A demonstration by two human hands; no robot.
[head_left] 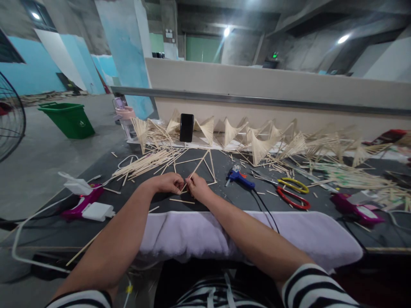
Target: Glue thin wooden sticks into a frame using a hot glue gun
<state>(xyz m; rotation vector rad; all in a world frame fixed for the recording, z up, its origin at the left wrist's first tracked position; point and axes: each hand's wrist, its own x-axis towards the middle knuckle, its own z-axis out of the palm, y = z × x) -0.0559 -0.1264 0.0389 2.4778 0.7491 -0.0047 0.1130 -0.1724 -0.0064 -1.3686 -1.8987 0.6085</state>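
Head view: the left hand [172, 183] and right hand [198, 187] pinch a wooden-stick frame [199, 163] — blue glue gun [241, 179] at their three o'clock, black smartphone [186, 128] at twelve.

I wear a striped top [194, 300], black and white, two pale cords [229, 285] hanging at its front. Left of those cords, my left sleeve [80, 299] carries the same bands; right of them, so does my right sleeve [316, 288]. Both end near the elbow; my left grip [171, 184] and right grip [198, 188] are bare.

green bin [68, 122] on floor [105, 122], upright black phone [186, 127], caged fan [12, 113]
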